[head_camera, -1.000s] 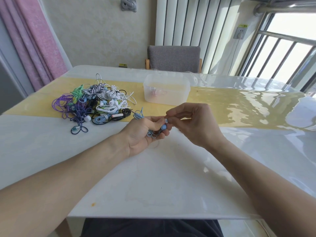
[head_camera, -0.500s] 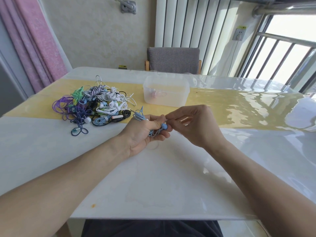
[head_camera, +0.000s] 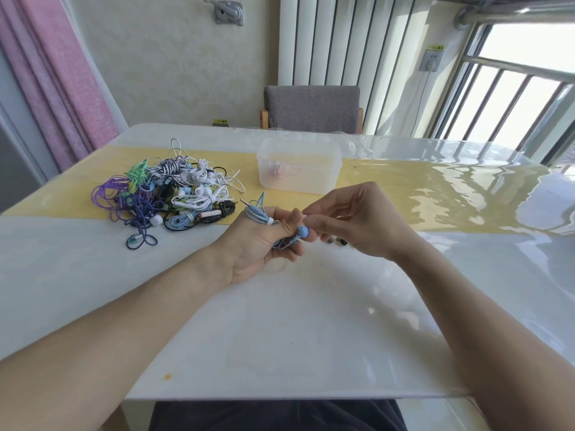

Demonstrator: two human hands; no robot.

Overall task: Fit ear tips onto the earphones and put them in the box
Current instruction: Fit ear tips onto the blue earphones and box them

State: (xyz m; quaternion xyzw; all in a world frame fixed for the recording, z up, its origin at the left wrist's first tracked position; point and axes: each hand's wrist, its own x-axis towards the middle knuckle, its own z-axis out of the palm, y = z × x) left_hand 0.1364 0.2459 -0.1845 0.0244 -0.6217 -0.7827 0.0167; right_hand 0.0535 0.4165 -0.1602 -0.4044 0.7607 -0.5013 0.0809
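- The left hand (head_camera: 258,241) has its fingers curled round a coiled blue earphone (head_camera: 303,231) set, held above the table (head_camera: 280,321) in front of the box (head_camera: 298,169).
- The right hand (head_camera: 351,222) pinches something small and pale at the bud with thumb and forefinger; it is likely an ear tip, but too small to tell.
- The earphone looks light with a limp cable; the tip will probably be soft and slippery, so hold the hard bud shell, not the wire.
- A pile of earphones (head_camera: 174,194) lies to the left of the box, and dark ear tips (head_camera: 337,242) sit on the table under the right hand.
- Compared with 0.5 s ago, the blue bud is more exposed and the right fingers have opened slightly.
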